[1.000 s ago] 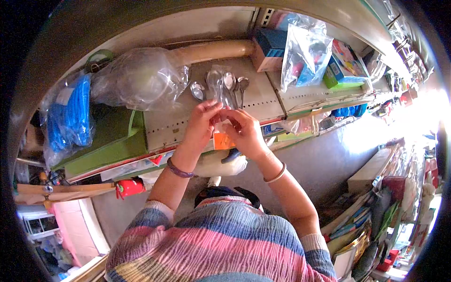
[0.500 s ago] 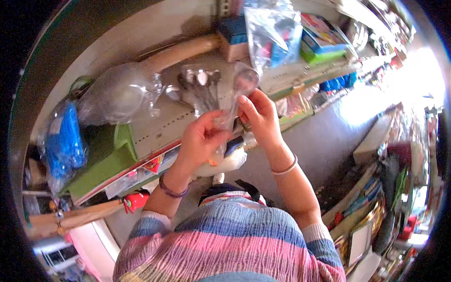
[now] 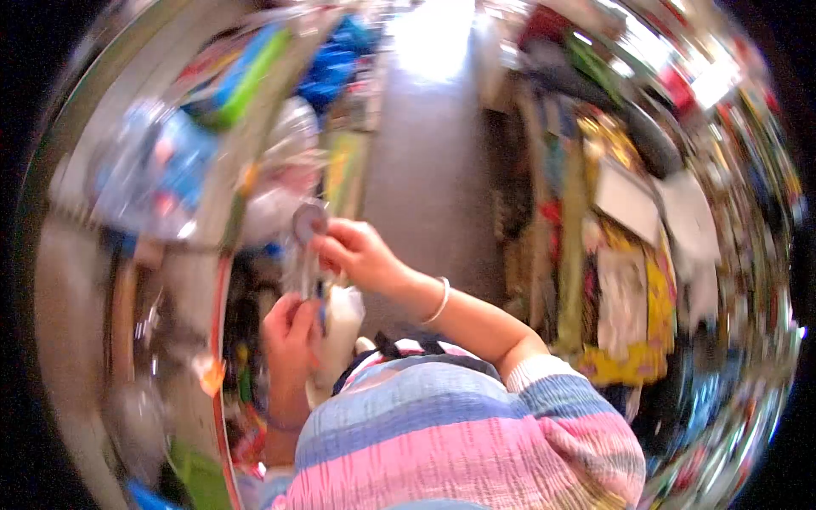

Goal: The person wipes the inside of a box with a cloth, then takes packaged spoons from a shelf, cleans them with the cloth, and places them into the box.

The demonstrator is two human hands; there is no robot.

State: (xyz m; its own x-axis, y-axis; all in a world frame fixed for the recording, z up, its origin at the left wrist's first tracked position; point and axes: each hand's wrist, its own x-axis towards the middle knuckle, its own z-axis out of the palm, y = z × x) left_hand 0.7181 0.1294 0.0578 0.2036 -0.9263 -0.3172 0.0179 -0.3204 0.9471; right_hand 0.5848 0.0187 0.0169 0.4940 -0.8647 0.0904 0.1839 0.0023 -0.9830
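Both hands on one item: a spoon-shaped thing (image 3: 308, 223) with a round grey head and a clear, narrow lower part that looks like plastic wrap. It sits left of frame centre, head up, over the edge between shelf and aisle. Motion blur on it, so material not certain.

Right hand (image 3: 361, 255): closed, thumb and fingers pinching just beside the round head. White bangle (image 3: 439, 300) on that wrist. Left hand (image 3: 291, 336): lower and nearer the left of frame, fingers bent in around the lower end, gripping it; exact finger contact is smeared.

Just below right hand: a whitish bag (image 3: 343, 319), near the striped top (image 3: 416, 433) (blue, pink, white) at bottom centre.

Left side of frame: shelf (image 3: 187, 297) with a red front strip (image 3: 222, 327), orange tag (image 3: 212, 376) near its edge. Upper left: clear bags (image 3: 153, 170) with blue and reddish contents, then a blue-and-green box (image 3: 246, 76), blue bundle (image 3: 334, 68) beyond. Lower left: green bin (image 3: 197, 472).

Centre top: grey aisle floor (image 3: 429, 187), blown out by glare at the top. Right: yellow patterned sheet (image 3: 659, 297), white panel (image 3: 627, 200).

Text check: tag, box and sheet print too blurred to read; can't call any brand.
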